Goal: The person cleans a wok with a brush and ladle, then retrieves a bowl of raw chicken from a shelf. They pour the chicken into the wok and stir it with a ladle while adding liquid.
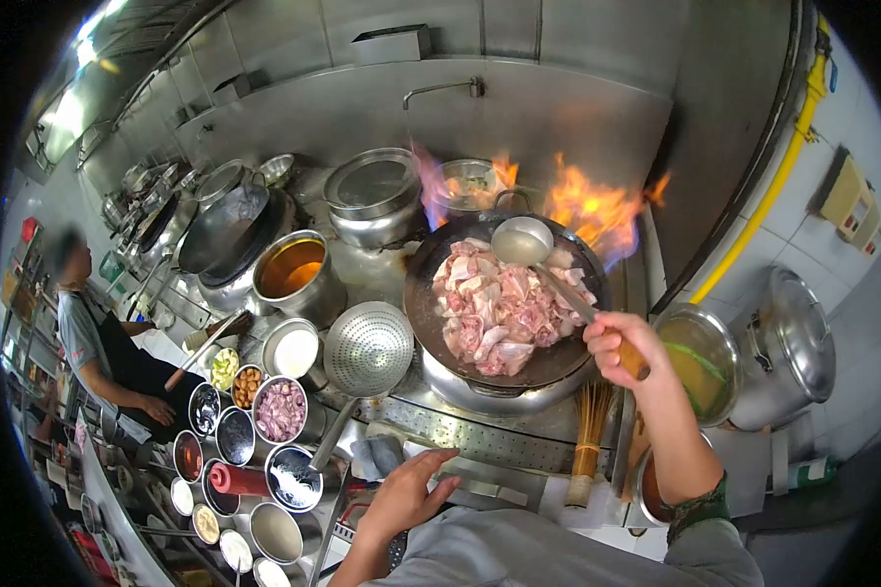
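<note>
My right hand [625, 350] is closed round the wooden handle of a ladle [523, 242]. The ladle's bowl lies over the far side of a dark wok [423, 298], touching or just above the heap of raw chopped meat [499, 305] in it. Flames [592, 205] rise behind the wok's far right rim. With fingers apart, my left hand [408, 497] hovers near the stove's front edge and holds nothing. Left of the wok, a perforated strainer [368, 349] rests with its handle pointing toward me.
A bamboo brush [591, 440] stands at the stove front. Several seasoning containers [235, 437] and a pot of orange-brown oil [294, 269] are on the left. A pot of greenish liquid [697, 362] sits at right. Another person [127, 362] stands far left.
</note>
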Demonstrator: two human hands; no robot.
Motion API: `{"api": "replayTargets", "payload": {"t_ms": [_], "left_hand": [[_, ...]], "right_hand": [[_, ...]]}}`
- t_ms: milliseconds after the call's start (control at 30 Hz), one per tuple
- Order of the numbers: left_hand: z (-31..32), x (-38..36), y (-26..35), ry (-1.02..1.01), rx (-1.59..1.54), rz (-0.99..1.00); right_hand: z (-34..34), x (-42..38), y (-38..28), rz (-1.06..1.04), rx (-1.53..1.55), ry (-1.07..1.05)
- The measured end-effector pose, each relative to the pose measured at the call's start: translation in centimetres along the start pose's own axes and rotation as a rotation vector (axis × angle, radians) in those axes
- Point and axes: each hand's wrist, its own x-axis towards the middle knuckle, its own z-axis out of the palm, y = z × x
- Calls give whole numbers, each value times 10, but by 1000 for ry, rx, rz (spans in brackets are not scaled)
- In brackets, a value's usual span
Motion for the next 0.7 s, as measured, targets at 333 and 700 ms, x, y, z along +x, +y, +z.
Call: {"api": "replayTargets", "payload": {"t_ms": [333, 700], "left_hand": [[-13, 5, -25, 26, -76, -35], [-33, -1, -63, 67, -139, -77]], "right_hand": [[81, 0, -41, -122, 225, -161], [145, 112, -92, -96, 468, -328]]}}
